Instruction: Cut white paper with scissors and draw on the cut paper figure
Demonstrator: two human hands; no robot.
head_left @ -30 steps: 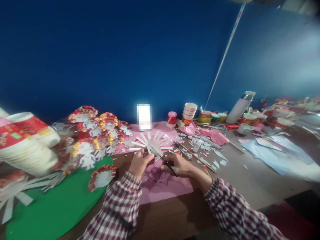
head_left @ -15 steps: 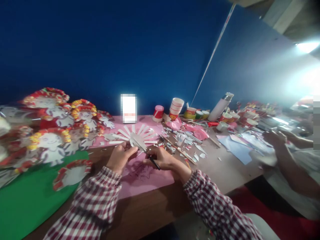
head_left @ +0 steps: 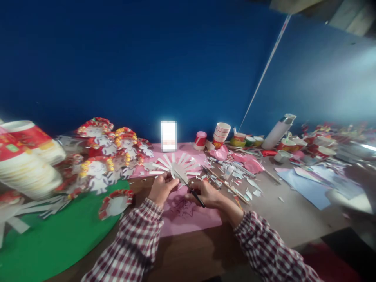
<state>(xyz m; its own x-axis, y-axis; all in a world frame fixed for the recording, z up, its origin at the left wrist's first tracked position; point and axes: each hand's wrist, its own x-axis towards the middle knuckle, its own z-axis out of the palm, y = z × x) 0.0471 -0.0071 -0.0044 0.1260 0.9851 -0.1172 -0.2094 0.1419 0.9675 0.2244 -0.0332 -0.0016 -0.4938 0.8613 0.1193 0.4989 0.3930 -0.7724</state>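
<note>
My left hand [head_left: 162, 189] pinches the near edge of a paper cup cut into a white fan of strips [head_left: 178, 170], which spread out around its round base. My right hand [head_left: 206, 193] closes around a slim black-handled tool [head_left: 197, 197]. Its thin, pale metal end lies across the round base; whether it is a knife or scissors cannot be made out. Below both hands a pink sheet [head_left: 190, 225] with dark scribbled lines covers part of the brown table.
To the left, paper-cup dolls [head_left: 98, 172] with red and yellow curled rims stand by a green board [head_left: 73, 243], near stacked cups [head_left: 29, 172]. Paper scraps [head_left: 232, 174], a cup stack [head_left: 221, 135] and a white flask [head_left: 279, 131] lie to the right. A co-worker's blurred hand [head_left: 360, 178] shows at far right.
The view has swung left, so everything sits further right and stacked cups come in at the left. Both hands keep their holds on the cut cup and the tool.
</note>
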